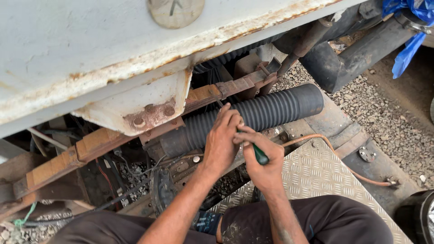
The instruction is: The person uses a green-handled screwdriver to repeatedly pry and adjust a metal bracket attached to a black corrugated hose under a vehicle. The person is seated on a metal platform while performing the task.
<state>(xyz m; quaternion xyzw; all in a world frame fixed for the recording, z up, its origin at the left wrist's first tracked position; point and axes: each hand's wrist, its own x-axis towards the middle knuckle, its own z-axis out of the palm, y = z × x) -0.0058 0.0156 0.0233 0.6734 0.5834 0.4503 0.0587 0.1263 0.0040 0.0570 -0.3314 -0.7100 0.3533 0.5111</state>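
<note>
Knees in dark trousers (316, 221) sit closest, over a checker-plate step (312, 174), and both hands are up at the ribbed black hose (253, 115) running under the rusty white body panel (113, 58). Right hand (264, 165) is fisted around a green-handled screwdriver (261, 156), tip hidden, while the left hand (221, 142) rests curled on the hose, fingers half closed, steadying it. Looks like mid-job on some fitting at the hose; next turn probably wants steady pressure so the tip doesn't slip.
</note>
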